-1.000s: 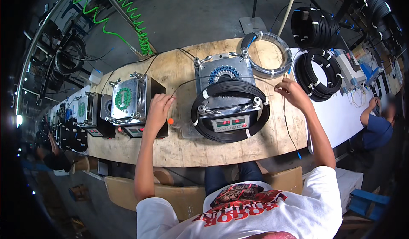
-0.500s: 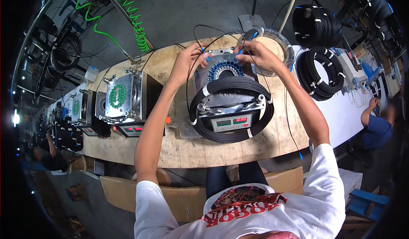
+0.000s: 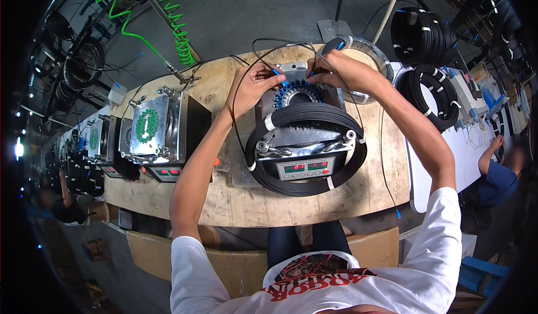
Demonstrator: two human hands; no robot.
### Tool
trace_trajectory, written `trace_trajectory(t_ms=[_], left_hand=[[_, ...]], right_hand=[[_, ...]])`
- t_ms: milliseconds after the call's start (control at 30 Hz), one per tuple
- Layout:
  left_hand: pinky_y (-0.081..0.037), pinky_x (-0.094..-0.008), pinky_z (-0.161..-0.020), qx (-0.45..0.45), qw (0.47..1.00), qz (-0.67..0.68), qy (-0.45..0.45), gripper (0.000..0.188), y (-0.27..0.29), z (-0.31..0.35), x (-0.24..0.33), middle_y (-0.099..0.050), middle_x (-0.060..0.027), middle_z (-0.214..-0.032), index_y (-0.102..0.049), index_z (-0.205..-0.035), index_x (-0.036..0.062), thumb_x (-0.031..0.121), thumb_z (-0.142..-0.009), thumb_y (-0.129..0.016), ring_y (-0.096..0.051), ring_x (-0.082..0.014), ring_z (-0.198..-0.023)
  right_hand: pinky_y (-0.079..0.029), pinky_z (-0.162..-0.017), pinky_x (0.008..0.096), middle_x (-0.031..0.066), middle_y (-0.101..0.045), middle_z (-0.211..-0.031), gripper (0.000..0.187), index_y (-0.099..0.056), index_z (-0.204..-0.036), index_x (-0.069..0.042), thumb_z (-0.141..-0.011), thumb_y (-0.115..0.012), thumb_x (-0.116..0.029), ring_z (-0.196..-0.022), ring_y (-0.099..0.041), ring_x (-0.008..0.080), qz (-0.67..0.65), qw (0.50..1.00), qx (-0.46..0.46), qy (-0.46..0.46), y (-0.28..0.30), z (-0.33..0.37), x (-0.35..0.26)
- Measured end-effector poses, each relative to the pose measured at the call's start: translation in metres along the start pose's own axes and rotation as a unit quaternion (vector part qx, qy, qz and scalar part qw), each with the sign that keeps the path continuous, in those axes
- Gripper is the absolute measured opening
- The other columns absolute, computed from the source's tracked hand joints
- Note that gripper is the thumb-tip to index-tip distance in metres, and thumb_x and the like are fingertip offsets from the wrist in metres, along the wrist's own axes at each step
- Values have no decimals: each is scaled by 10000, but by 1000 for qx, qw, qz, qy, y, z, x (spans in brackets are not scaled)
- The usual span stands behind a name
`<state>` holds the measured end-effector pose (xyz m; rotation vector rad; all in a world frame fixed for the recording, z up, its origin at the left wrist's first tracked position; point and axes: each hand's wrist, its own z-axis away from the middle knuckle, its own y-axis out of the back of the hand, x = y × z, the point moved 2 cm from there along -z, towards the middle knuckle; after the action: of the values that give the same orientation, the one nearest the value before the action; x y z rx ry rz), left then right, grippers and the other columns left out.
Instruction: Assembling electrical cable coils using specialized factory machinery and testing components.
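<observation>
My left hand point(image 3: 255, 88) pinches a blue cable connector point(image 3: 283, 82) at the far left edge of a round fixture. My right hand point(image 3: 342, 72) is closed in a pinch at the fixture's far right side, with a blue connector point(image 3: 311, 74) at its fingertips. The round fixture point(image 3: 300, 93) has a ring of blue and metal sockets and sits on a steel polishing machine point(image 3: 305, 171) with a lit display. A coil of black cable point(image 3: 352, 163) is draped around the machine's front. Thin cable loops arch over both hands.
Two similar machines stand to the left, the closer one bearing a green ring plate point(image 3: 147, 126). Black cable coils point(image 3: 431, 98) lie on the white table at right. A clear-wrapped coil point(image 3: 386, 62) rests behind my right hand. Green spiral hoses point(image 3: 182, 42) hang at back left. Other people sit on both sides.
Both hands have come down closer to the ring, and the blue connectors now reach its far edge. The machine's display reads differently.
</observation>
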<state>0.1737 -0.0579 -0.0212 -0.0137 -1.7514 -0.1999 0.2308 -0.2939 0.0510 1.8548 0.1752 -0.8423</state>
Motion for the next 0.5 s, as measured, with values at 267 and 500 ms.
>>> trace_trajectory(t_ms=[267,500], left_hand=[[-554,-245,-744,-6,999,-39,-8,189,-1,-3,13,-729,-71,-887,-719,-1056,-31,93,-915,-727,-681,-105,-798],[-543,-255,-733,-21,964,-259,-47,245,0,-7,46,-764,-112,-857,-757,-994,-41,149,-841,-790,-691,-104,-771]], right_hand=[[-498,-719,397,222,-672,-803,239,-653,-950,45,-888,-708,-179,-756,-660,346,10,1000,-3,-6,-8,4,7],[-505,-716,381,211,-685,-804,284,-634,-961,33,-917,-704,-239,-755,-674,331,18,999,27,-33,-23,8,19]])
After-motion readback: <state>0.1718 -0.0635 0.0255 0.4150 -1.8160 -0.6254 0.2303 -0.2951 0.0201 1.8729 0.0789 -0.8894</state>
